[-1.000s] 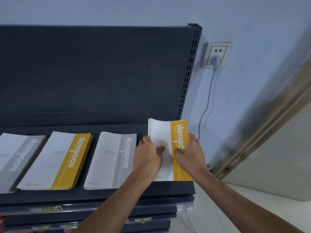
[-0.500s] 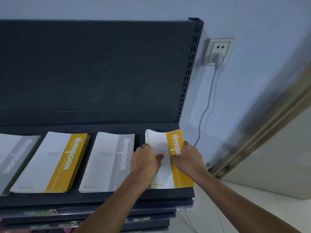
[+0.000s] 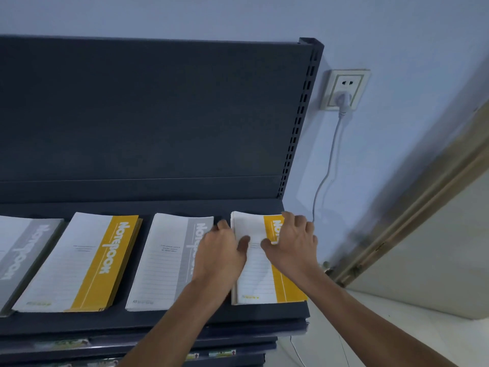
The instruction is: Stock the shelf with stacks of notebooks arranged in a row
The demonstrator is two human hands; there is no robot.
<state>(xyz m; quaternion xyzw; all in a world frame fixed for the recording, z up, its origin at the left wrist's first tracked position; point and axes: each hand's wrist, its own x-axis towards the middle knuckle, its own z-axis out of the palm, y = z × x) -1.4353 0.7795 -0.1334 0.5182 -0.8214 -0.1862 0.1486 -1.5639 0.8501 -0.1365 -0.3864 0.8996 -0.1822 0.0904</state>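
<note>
4 notebook stacks are laid flat in 1 row on the dark blue-grey metal shelf (image 3: 185, 317), each with the "Notebook" band on its right side. From the left: a grey-banded white paper notebook stack (image 3: 18, 260), cut off by the frame edge; a yellow-banded white paper notebook stack (image 3: 79, 260); a second grey-banded stack (image 3: 169, 260); and a second yellow-banded stack (image 3: 264, 282) at the shelf's right end. Narrow gaps are left between neighbouring stacks.

The second yellow-banded stack is handled by both hands. The left hand (image 3: 221, 251) is set at its left edge, with the thumb laid on the white cover and the fingers (image 3: 223, 225) folded down beside the edge, so the edge is pinched. The right hand (image 3: 293, 247) is spread over the yellow band, fingers lightly bent, thumb on the cover. Whether the right edge is hooked cannot be told.

A dark back panel (image 3: 158, 115) stands behind the row. A white plug (image 3: 344, 99) is seated in a white wall socket (image 3: 345, 83) to the right.
</note>
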